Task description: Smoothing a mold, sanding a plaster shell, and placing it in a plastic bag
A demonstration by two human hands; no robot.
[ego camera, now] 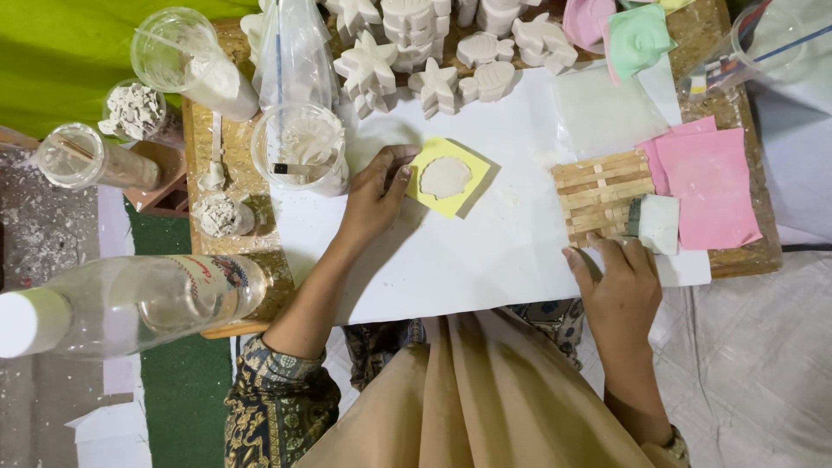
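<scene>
- The yellow mould (451, 178) lies on the white sheet (485, 251) near the middle of the worktop (737, 251), turned like a diamond with one corner towards the person; it is filled with a shell-shaped patch of white plaster (445, 177).
- The left hand (377, 195) rests at the mould's left corner, fingers loosely curled, fingertips touching its edge (steadying, not gripping).
- The right hand (620, 282) lies fairly open on the sheet, fingers touching the near edge of a stick mat (602, 195) and a pale block (659, 223).
- Pink sheets (706, 186) lie just right of the mat.
- White plaster stars and fish (433, 82) are piled behind the mould; a clear cup (302, 147) stands beside the left hand.
</scene>
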